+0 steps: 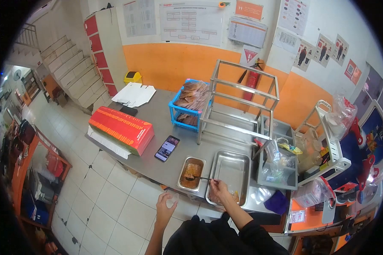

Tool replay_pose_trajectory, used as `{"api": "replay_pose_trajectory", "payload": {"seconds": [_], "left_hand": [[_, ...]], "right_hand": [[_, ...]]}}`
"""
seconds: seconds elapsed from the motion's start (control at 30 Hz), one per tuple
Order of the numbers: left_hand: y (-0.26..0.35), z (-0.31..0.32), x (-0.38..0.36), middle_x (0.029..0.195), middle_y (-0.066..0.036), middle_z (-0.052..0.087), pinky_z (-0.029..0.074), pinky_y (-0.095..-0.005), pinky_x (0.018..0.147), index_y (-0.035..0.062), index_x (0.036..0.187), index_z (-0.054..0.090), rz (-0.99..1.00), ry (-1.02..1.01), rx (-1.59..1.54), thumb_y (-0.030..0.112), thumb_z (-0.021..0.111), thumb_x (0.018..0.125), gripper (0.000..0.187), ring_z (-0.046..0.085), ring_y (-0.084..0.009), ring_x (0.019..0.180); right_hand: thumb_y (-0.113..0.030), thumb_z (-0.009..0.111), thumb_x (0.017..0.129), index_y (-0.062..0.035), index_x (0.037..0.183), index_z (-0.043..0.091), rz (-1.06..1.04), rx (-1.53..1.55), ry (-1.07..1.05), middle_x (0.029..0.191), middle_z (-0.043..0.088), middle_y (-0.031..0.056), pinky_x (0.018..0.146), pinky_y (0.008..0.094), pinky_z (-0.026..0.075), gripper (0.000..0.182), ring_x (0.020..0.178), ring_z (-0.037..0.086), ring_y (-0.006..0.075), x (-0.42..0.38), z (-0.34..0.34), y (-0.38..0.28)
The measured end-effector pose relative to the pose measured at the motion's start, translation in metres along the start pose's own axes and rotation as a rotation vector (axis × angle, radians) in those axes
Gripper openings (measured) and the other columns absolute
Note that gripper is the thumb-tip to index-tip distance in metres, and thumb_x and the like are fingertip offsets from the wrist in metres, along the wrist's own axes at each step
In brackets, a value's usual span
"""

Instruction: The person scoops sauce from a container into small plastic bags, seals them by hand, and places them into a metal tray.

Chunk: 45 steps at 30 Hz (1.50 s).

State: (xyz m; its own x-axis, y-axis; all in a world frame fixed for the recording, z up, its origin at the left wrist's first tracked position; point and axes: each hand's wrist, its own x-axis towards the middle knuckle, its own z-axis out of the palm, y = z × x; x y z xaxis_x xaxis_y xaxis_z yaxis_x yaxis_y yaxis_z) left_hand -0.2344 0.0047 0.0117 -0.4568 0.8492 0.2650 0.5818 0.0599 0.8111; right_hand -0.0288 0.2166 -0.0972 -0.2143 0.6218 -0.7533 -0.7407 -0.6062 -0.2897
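My right hand (218, 190) is closed round the dark handle of a spoon (201, 178). The spoon's bowl end sits in brown-orange sauce inside a small steel container (181, 180). At the counter's front edge my left hand (166, 206) curls its fingers round a small clear plastic bag (172, 197). A larger steel tray (230, 163) stands to the right of the sauce container, with some orange-brown pieces (235, 196) at its near end, partly hidden by my right hand and forearm.
A phone (167, 148) lies on the steel counter (157, 114) beside a red box (121, 129). Behind are a blue basket (185, 111) of brown packets and a metal rack (238, 129). A grey divided bin (288, 176) and purple cloth (277, 202) sit at right.
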Motion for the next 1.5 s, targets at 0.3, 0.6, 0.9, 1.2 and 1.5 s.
{"api": "replay_pose_trajectory", "payload": {"seconds": [0.3,0.6,0.9,1.2,1.5], "left_hand": [[0.005,-0.005,0.004,0.093,-0.014,0.068,0.050,-0.0380,0.084,-0.0004,0.102,0.064,-0.058,0.022,0.046,0.013,0.080,0.074,0.035,0.064,-0.0305,0.092],[0.029,-0.010,0.061,0.107,-0.018,0.068,0.048,-0.0421,0.088,0.0025,0.139,0.042,0.143,0.074,0.076,0.014,0.078,0.076,0.074,0.064,-0.0315,0.094],[0.037,-0.008,0.113,0.150,-0.023,0.030,0.054,-0.0373,0.085,0.0032,0.150,0.017,0.376,-0.114,0.085,0.016,0.079,0.078,0.096,0.066,-0.0278,0.091],[0.062,0.003,0.127,0.147,-0.024,0.034,0.054,-0.0367,0.085,0.0043,0.150,0.018,0.416,-0.133,0.040,0.020,0.079,0.078,0.096,0.067,-0.0284,0.092],[0.066,0.008,0.130,0.146,-0.023,0.035,0.053,-0.0383,0.084,0.0047,0.150,0.017,0.387,-0.111,0.004,0.023,0.079,0.078,0.096,0.066,-0.0289,0.095]], "right_hand": [[-0.018,0.045,0.102,0.0036,0.100,0.054,-0.264,-0.167,-0.149,0.094,0.064,0.0183,0.070,0.0306,0.059,0.024,0.081,0.064,0.0233,-0.026,0.016,-0.002],[-0.028,0.046,0.103,-0.0004,0.099,0.056,-0.282,-0.237,-0.214,0.093,0.066,0.0162,0.071,0.0280,0.059,0.030,0.079,0.065,0.0208,-0.005,0.007,-0.016],[-0.029,0.052,0.101,-0.0025,0.094,0.058,-0.498,-0.518,-0.447,0.084,0.065,0.0107,0.059,0.0247,0.052,0.028,0.072,0.063,0.0163,-0.063,0.117,-0.095],[-0.032,0.049,0.102,0.0000,0.091,0.056,-0.740,-0.912,-0.652,0.080,0.068,0.0143,0.055,0.0270,0.050,0.035,0.059,0.061,0.0137,-0.112,0.195,-0.101],[-0.015,0.056,0.097,0.0011,0.096,0.054,-1.402,-1.468,-0.973,0.079,0.062,0.0152,0.056,0.0358,0.050,0.016,0.061,0.062,0.0246,-0.204,0.216,-0.049]]}}
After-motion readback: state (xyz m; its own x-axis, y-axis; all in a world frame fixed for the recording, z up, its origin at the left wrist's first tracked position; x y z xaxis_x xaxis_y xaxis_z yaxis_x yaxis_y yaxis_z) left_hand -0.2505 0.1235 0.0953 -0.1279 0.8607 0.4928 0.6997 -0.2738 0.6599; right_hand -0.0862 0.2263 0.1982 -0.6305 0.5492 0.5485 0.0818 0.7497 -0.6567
